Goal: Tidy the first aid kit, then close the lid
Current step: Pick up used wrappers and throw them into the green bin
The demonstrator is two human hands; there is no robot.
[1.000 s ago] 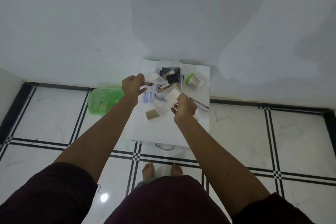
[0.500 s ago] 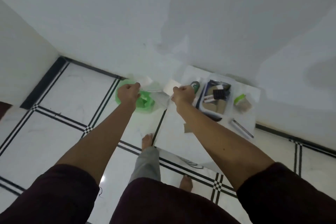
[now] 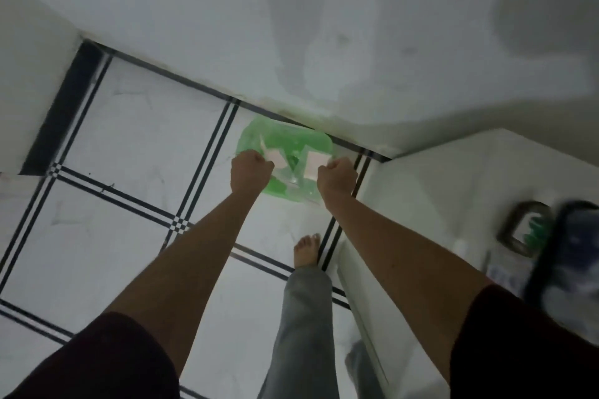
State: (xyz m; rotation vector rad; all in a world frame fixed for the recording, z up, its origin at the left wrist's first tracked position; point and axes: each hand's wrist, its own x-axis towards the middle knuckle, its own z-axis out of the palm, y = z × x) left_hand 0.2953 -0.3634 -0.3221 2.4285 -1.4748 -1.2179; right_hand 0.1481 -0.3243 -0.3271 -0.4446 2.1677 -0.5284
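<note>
Both my arms stretch out over a green plastic bin (image 3: 256,136) that stands on the floor against the wall. My left hand (image 3: 249,170) is closed around a pale paper scrap (image 3: 275,156). My right hand (image 3: 335,176) is closed on another pale wrapper (image 3: 313,163). Both scraps hang above the bin's mouth. The first aid kit box (image 3: 570,269) is a blurred dark shape at the right edge, on the white table (image 3: 437,188); its lid cannot be made out.
A roll of tape (image 3: 523,228) lies on the table left of the kit. My bare foot (image 3: 306,249) stands on the white tiled floor beside the table's edge. The white wall runs behind the bin.
The view swung left from the table to the bin. Both hands carried the paper scraps from the table and kit to over the bin's mouth.
</note>
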